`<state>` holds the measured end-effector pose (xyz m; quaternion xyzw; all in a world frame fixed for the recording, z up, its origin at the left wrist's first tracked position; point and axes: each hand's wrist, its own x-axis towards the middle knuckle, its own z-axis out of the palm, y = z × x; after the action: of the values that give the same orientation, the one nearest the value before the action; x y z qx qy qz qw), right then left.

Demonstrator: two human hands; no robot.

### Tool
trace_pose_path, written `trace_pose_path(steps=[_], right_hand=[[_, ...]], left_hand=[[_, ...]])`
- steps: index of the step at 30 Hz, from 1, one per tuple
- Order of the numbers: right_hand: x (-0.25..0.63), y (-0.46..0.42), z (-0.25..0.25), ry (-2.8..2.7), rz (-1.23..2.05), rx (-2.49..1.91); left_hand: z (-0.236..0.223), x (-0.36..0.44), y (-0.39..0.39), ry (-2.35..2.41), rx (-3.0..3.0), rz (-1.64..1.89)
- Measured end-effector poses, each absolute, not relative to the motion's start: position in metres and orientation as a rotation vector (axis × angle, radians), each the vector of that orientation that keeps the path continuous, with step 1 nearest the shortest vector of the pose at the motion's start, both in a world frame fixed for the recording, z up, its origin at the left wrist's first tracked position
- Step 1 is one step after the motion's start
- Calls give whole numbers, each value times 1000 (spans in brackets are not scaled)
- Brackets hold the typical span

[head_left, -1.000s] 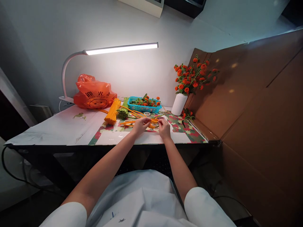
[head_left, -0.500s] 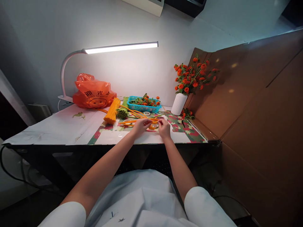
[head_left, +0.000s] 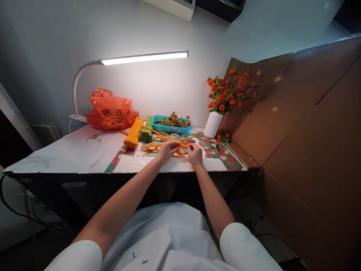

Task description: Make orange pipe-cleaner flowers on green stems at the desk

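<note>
Between my hands runs an orange pipe cleaner (head_left: 183, 146), bent and coiled, above the front of the table. My left hand (head_left: 168, 150) pinches its left part, and my right hand (head_left: 195, 154) pinches the right end with thumb and forefinger. Loose orange pipe cleaners (head_left: 152, 147) lie on the table just left of and behind my hands. Farther left rest a thick orange bundle of pipe cleaners (head_left: 133, 133) and a green bundle (head_left: 146, 134). My fingers partly cover the coiled piece.
A blue basket (head_left: 172, 129) of orange flowers stands behind my hands, near a roll of tape (head_left: 175, 135). A white vase (head_left: 213, 125) with orange flowers is at the right, beside a cardboard sheet (head_left: 296, 113). At the left are an orange plastic bag (head_left: 113, 109) and a lit lamp (head_left: 143, 57).
My right hand has shifted very slightly left, toward my left hand. Both hands keep their pinch on the orange pipe cleaner.
</note>
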<state>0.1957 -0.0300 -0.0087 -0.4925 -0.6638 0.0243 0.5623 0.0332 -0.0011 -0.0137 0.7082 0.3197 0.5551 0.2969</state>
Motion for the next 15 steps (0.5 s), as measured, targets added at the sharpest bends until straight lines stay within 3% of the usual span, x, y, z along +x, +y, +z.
trace_pose_path(steps=[15], right_hand=[[194, -35, -4, -1395, 310, -1164]], left_hand=[[-10, 33, 2, 846, 1766, 1544]])
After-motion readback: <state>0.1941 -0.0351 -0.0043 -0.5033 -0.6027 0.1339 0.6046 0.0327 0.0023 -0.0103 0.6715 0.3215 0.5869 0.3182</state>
